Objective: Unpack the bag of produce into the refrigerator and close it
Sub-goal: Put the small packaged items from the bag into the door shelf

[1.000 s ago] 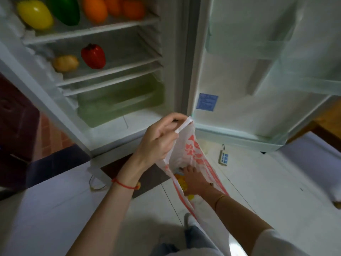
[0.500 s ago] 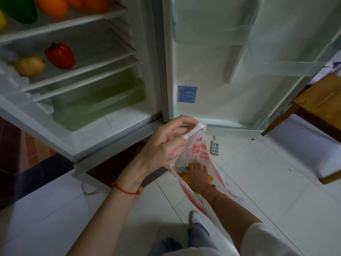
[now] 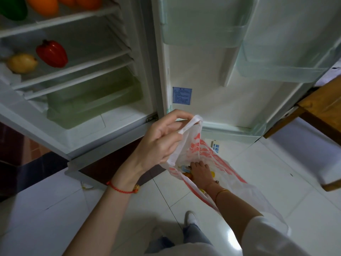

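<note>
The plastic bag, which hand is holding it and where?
The left hand pinches the plastic bag by its handle loop; the right hand reaches inside.

left hand [image 3: 162, 143] raised at centre, fingers pinched together, wrist bent toward 1 o'clock. right hand [image 3: 201, 172] lower, at 5 o'clock of it, palm down, fingers curled.

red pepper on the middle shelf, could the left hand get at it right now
Probably not at once. The fridge stands open and nothing blocks the red pepper, but the left hand is pinching the bag handle, holding it open for the right hand inside.
</note>
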A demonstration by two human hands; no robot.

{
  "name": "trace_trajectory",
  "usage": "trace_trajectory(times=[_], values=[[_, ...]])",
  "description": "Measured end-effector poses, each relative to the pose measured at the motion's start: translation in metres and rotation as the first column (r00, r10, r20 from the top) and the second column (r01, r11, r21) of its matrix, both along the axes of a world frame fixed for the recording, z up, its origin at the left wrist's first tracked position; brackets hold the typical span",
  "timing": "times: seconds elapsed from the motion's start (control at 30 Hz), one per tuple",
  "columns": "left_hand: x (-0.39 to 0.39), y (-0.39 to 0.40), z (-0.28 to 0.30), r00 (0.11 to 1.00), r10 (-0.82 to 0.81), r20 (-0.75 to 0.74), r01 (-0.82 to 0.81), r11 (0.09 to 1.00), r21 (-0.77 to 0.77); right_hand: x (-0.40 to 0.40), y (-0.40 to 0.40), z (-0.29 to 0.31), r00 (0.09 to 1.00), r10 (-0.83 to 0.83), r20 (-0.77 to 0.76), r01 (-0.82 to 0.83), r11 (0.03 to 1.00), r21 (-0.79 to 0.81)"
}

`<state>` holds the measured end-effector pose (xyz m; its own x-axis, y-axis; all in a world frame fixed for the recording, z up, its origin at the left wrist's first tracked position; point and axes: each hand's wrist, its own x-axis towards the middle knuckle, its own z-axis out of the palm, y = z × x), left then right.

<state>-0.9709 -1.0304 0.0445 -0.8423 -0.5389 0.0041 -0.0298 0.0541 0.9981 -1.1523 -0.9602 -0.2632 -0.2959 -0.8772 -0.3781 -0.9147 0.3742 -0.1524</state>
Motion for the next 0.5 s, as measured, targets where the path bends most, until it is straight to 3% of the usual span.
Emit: trace_trajectory(times=[0.23, 0.5], values=[[-0.017, -0.006, -0.003, 0.999, 0.017, -0.043, -0.016, 1.000, 0.017, -0.021, -0.005, 0.003, 0.990, -0.042, 0.131, 0.047, 0.998, -0.033], [-0.038, -0.016, -0.002, 0.996, 0.055, -0.071, -0.054, 0.998, 0.017, -0.038, -0.020, 0.012, 0.989, 0.088, 0.122, -0.086, 0.996, -0.024]])
